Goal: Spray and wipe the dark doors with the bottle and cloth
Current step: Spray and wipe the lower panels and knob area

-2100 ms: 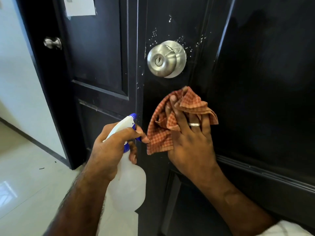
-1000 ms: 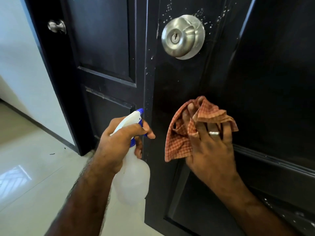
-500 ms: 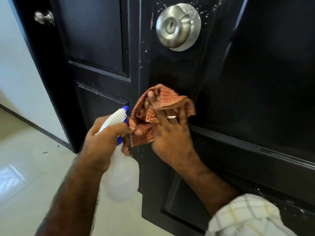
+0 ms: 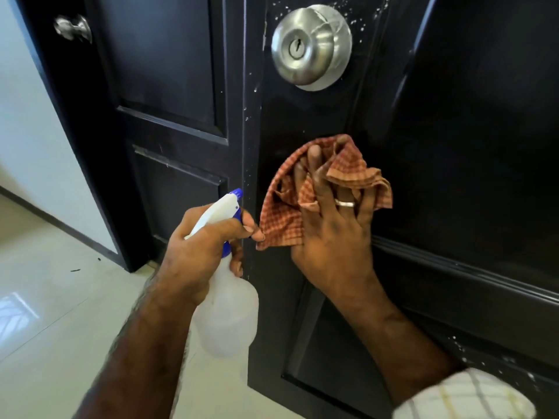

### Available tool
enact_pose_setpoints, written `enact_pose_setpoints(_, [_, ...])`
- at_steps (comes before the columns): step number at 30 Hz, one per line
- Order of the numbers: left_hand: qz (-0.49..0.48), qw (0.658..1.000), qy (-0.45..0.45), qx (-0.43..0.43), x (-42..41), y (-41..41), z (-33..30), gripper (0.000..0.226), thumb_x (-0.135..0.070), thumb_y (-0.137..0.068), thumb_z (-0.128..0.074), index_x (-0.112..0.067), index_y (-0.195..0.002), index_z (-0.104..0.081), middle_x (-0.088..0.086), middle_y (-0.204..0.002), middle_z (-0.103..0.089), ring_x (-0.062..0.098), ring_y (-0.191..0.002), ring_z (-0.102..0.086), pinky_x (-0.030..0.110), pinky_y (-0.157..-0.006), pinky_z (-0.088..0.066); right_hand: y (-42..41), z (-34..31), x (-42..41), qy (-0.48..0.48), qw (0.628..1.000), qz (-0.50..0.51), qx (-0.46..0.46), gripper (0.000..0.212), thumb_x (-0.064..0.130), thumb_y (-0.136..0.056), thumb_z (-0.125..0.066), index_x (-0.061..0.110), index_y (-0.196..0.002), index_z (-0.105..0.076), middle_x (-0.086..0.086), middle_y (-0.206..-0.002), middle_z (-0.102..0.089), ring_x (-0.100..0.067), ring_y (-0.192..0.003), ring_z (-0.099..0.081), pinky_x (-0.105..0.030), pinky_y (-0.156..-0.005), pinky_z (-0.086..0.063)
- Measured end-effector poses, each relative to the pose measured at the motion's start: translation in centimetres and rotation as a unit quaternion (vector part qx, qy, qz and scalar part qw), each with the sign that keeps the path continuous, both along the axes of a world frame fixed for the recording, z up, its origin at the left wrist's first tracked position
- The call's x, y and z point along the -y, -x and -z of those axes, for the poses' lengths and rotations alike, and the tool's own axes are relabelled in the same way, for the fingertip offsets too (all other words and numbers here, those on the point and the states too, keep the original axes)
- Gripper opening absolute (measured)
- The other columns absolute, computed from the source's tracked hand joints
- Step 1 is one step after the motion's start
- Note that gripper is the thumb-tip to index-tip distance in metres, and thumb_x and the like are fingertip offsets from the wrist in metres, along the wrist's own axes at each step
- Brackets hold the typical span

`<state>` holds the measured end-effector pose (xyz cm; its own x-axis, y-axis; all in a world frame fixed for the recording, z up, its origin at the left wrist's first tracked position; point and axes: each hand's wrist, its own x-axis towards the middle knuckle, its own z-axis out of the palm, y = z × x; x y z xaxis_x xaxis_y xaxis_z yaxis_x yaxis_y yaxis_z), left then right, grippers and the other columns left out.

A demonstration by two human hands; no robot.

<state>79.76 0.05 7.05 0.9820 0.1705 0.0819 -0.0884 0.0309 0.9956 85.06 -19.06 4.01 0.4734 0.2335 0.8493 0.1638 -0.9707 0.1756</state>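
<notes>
My right hand [image 4: 329, 237] presses an orange checked cloth [image 4: 281, 219] flat against the near dark door [image 4: 469, 131], below its silver knob [image 4: 308, 46]. Folds of the cloth are bunched between the fingers. My left hand [image 4: 196, 255] grips a translucent spray bottle [image 4: 227, 316] by its neck, and the white and blue nozzle [image 4: 233, 201] points at the door's edge. White spray droplets speckle the door around the knob and along its left edge. A second dark door [image 4: 169, 86] stands behind on the left.
The far door carries a small silver knob [image 4: 72, 27]. A white wall [image 4: 27, 122] with a dark skirting runs left of it. Glossy pale floor tiles [image 4: 54, 313] fill the lower left. More droplets sit on the near door's lower right panel.
My right hand and the cloth have shifted right and slightly up on the near door, away from its left edge. My left hand still holds the bottle in about the same place.
</notes>
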Motion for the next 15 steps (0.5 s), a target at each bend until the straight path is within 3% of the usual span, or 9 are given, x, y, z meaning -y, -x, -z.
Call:
enact_pose_setpoints(1, [-0.013, 1.0, 0.01, -0.007, 0.1, -0.2, 0.3, 0.03, -0.009, -0.087, -0.071, -0.037, -0.096, -0.072, 0.003, -0.078, -0.072, 0.023, -0.059, -0.062, 0.038, -0.055, -0.06, -0.6, 0.0, -0.8, 0.009, 1.0, -0.007, -0.008, 0.076, 0.042, -0.098, -0.061, 0.015, -0.166, -0.04, -0.01, -0.177, -0.024, -0.043, -0.163, -0.019, -0.059, -0.13, 0.01])
enact_pose_setpoints(3, [-0.031, 0.999, 0.018, -0.039, 0.1, -0.4, 0.8, 0.041, -0.018, -0.08, -0.078, -0.031, -0.115, -0.062, 0.015, -0.1, -0.068, 0.03, -0.075, -0.065, 0.044, -0.063, -0.062, -1.2, 1.0, -1.9, 0.056, 0.997, -0.018, -0.047, 0.077, 0.047, -0.098, -0.059, 0.019, -0.167, -0.038, -0.008, -0.178, -0.021, -0.04, -0.163, -0.013, -0.06, -0.13, 0.012])
enact_pose_setpoints(6, [-0.057, 0.997, 0.016, -0.058, 0.0, -0.5, 1.0, 0.048, -0.024, -0.073, -0.082, -0.034, -0.114, -0.06, 0.014, -0.109, -0.065, 0.034, -0.092, -0.065, 0.05, -0.073, -0.062, -0.8, 4.4, -1.6, 0.111, 0.987, -0.048, -0.107, 0.08, 0.045, -0.092, -0.069, 0.022, -0.165, -0.042, -0.008, -0.174, -0.033, -0.036, -0.16, -0.021, -0.053, -0.131, 0.009])
enact_pose_setpoints(8, [-0.029, 0.998, 0.004, -0.048, -0.2, -0.5, 1.2, 0.047, -0.025, -0.073, -0.08, -0.026, -0.117, -0.065, 0.018, -0.107, -0.067, 0.035, -0.085, -0.065, 0.048, -0.067, -0.062, 0.1, 6.1, -0.1, 0.114, 0.985, -0.058, -0.118, 0.081, 0.039, -0.086, -0.074, 0.02, -0.161, -0.049, -0.007, -0.169, -0.042, -0.036, -0.157, -0.029, -0.053, -0.132, 0.004])
enact_pose_setpoints(10, [0.007, 1.0, -0.004, -0.02, -0.2, -0.5, 1.1, 0.019, -0.012, -0.085, -0.073, -0.021, -0.101, -0.073, 0.017, -0.098, -0.073, 0.027, -0.067, -0.064, 0.042, -0.06, -0.061, 1.2, 6.5, 1.8, 0.1, 0.99, -0.033, -0.098, 0.081, 0.036, -0.087, -0.074, 0.017, -0.162, -0.048, -0.008, -0.172, -0.038, -0.039, -0.157, -0.033, -0.058, -0.132, -0.006])
enact_pose_setpoints(12, [0.022, 0.999, -0.027, -0.006, -0.4, -0.4, 1.2, 0.022, -0.004, -0.091, -0.065, -0.022, -0.082, -0.076, 0.009, -0.086, -0.077, 0.022, -0.055, -0.06, 0.041, -0.057, -0.061, 1.8, 5.4, 3.2, 0.077, 0.996, 0.004, -0.052, 0.084, 0.041, -0.092, -0.071, 0.015, -0.165, -0.041, -0.009, -0.175, -0.032, -0.041, -0.159, -0.028, -0.058, -0.131, -0.005])
enact_pose_setpoints(15, [0.04, 0.999, -0.033, -0.009, -0.5, -0.5, 1.9, 0.028, -0.005, -0.093, -0.064, -0.026, -0.079, -0.077, 0.001, -0.08, -0.076, 0.022, -0.055, -0.059, 0.042, -0.061, -0.061, 1.4, 2.8, 2.7, 0.021, 0.999, 0.023, -0.005, 0.084, 0.045, -0.095, -0.068, 0.014, -0.167, -0.037, -0.011, -0.175, -0.03, -0.041, -0.16, -0.022, -0.06, -0.131, 0.003])
